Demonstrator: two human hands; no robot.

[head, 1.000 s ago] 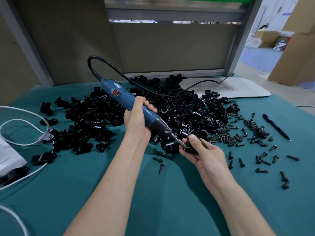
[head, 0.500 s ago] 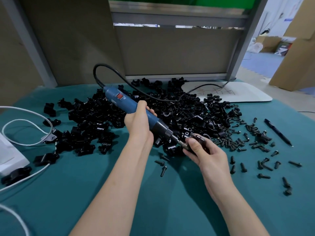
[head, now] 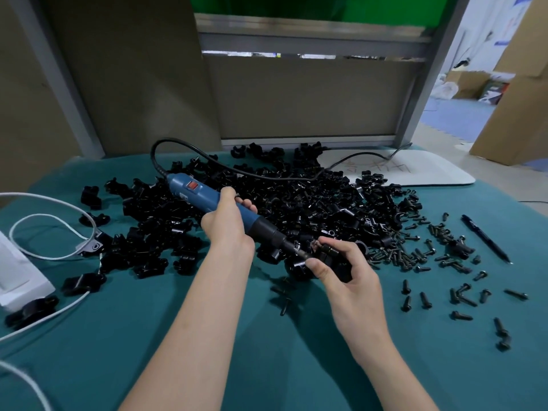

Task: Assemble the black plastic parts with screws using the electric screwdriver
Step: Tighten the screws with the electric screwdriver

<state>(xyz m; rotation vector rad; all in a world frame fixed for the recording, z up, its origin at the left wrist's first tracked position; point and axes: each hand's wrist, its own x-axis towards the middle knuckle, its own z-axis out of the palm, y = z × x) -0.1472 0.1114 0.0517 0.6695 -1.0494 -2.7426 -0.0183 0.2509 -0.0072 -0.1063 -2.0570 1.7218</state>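
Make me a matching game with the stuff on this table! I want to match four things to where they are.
Things:
1. electric screwdriver
2. pen
3. white cable
4. black plastic part being worked on

Places:
A. lying far right on the teal cloth
B. gripped in the left hand
C. held in the right hand
D. looped at the left edge of the table

Right pairs: 1-B, 2-A, 3-D, 4-C
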